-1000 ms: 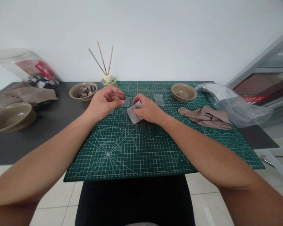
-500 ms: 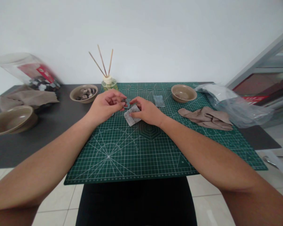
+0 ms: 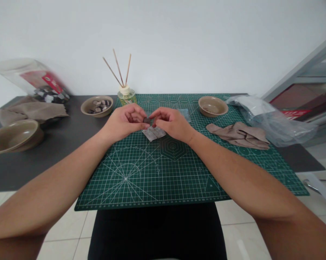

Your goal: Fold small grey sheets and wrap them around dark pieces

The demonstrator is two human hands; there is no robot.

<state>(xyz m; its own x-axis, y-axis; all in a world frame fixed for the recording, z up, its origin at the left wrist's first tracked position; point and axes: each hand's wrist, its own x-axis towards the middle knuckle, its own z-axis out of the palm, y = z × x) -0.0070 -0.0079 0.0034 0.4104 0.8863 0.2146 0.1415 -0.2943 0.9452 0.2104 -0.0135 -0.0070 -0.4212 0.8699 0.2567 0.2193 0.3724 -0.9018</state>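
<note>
Both my hands meet above the middle of the green cutting mat (image 3: 152, 173). My left hand (image 3: 123, 122) and my right hand (image 3: 171, 124) pinch a small dark piece (image 3: 147, 120) between their fingertips. A small clear plastic bag (image 3: 153, 133) lies on the mat just under the fingers; whether my right hand still touches it I cannot tell. Another small clear bag (image 3: 185, 113) lies behind my right hand, partly hidden.
A reed diffuser (image 3: 125, 94) stands at the mat's back edge. A bowl of small pieces (image 3: 97, 105) sits left of it, an emptier bowl (image 3: 213, 105) at back right. Beige cloth (image 3: 240, 134) and a large plastic bag (image 3: 271, 119) lie right; a jar (image 3: 33, 80), cloth and bowl (image 3: 13, 135) left.
My hands have drawn together and risen slightly. The small plastic bag has gone from my right hand's grip to lying on the mat, and both hands now pinch the dark piece.
</note>
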